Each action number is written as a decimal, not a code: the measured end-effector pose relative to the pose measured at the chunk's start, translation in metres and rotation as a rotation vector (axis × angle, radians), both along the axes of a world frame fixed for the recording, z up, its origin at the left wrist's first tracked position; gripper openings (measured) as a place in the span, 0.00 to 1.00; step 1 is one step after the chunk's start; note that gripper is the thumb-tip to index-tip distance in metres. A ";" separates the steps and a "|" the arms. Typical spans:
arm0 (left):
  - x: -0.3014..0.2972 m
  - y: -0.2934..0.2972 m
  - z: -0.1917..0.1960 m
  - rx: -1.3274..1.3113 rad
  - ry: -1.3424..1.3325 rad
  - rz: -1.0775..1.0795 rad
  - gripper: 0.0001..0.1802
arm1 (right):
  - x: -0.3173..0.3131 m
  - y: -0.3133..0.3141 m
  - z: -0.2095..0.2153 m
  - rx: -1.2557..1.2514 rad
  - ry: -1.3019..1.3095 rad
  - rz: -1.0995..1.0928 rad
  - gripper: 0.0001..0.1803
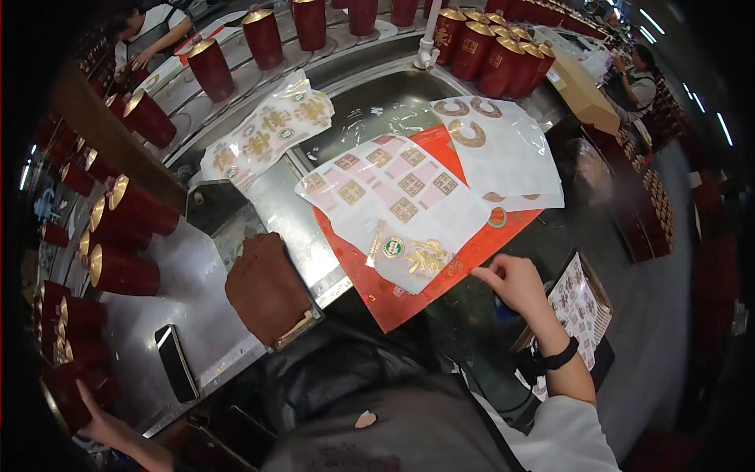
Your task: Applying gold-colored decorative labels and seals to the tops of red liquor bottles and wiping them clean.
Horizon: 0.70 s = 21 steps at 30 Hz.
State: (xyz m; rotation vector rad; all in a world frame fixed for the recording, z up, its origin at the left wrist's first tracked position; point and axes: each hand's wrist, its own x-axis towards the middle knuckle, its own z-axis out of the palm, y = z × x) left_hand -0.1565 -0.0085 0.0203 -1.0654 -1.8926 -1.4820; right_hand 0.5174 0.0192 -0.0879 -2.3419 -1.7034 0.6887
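Observation:
At the lower left edge, my left hand is closed around a dark red jar beside a group of similar jars. Part of that grip falls in the dark rim of the picture. My right hand, a dark band on its wrist, is held just off the right edge of a red sheet. Its thumb and fingers are pinched together; anything between them is too small to make out. On the red sheet lies a white sticker sheet with gold square labels and a gold emblem.
Another sheet carries gold curved stickers; more gold stickers lie by the sink. A brown cloth and a phone rest on the metal table. Red jars line the conveyor behind. Two people work farther off.

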 end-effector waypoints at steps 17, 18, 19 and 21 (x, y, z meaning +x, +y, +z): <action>0.212 0.075 -0.059 -0.567 -1.277 -1.299 0.37 | -0.020 -0.023 -0.043 0.100 0.945 -0.459 0.12; 0.210 0.078 -0.064 -0.600 -1.234 -1.298 0.39 | -0.018 -0.023 -0.042 0.102 0.940 -0.449 0.12; 0.211 0.079 -0.067 -0.587 -1.236 -1.297 0.39 | -0.017 -0.024 -0.037 0.144 0.825 -0.367 0.12; 0.215 0.080 -0.070 -0.598 -1.107 -1.246 0.41 | -0.021 -0.021 -0.016 0.186 0.704 -0.275 0.11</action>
